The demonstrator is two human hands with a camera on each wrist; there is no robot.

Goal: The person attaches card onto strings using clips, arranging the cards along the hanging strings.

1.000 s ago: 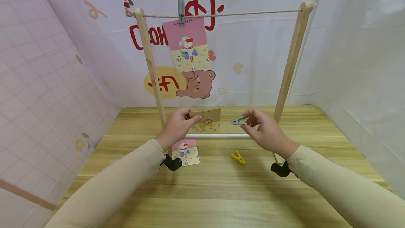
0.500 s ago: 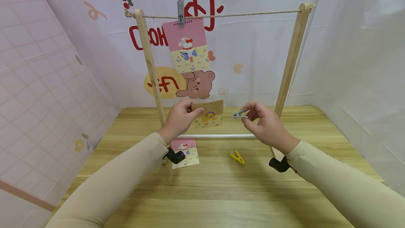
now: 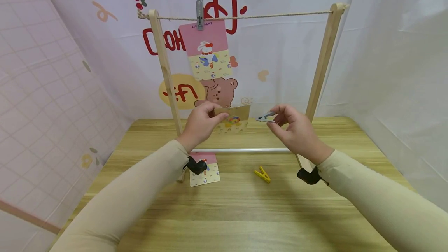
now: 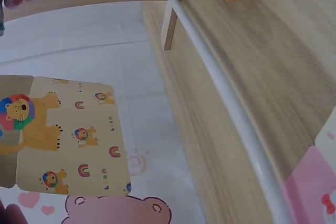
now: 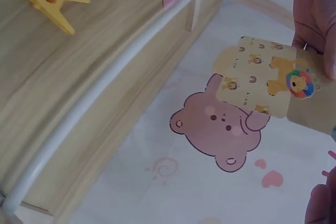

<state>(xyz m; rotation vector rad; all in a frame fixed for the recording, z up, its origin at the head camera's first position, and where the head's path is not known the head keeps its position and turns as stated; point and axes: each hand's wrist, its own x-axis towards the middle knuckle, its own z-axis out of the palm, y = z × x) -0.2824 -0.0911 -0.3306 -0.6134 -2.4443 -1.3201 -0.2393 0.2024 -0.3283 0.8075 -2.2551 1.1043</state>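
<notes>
My left hand [image 3: 200,125] pinches a tan and cream card [image 3: 232,125] between thumb and fingers, behind the white bar and well below the rope. A lion with a rainbow mane is printed on this card [image 4: 73,135], and it shows plainly in both wrist views. Just to its right, my right hand [image 3: 297,130] pinches a grey clothespin [image 3: 261,119] by its handle end, its tip pointing at the card but apart from it. Overhead, another grey clothespin [image 3: 199,13] grips the rope [image 3: 276,16] and a pink and yellow rabbit card [image 3: 210,59], which hangs slightly tilted.
Two wooden posts [image 3: 162,61] hold up the rope, and a white bar [image 3: 245,150] joins them low down. On the wooden table [image 3: 224,221] lie a yellow clothespin [image 3: 262,174] and a second rabbit card [image 3: 208,175], partly covered by the left wrist camera. A printed cloth [image 3: 280,57] hangs behind.
Both hands have risen toward the rope, the left carrying the lion card slightly rightward and the right carrying the grey clothespin. The hanging card and the things on the table have stayed put.
</notes>
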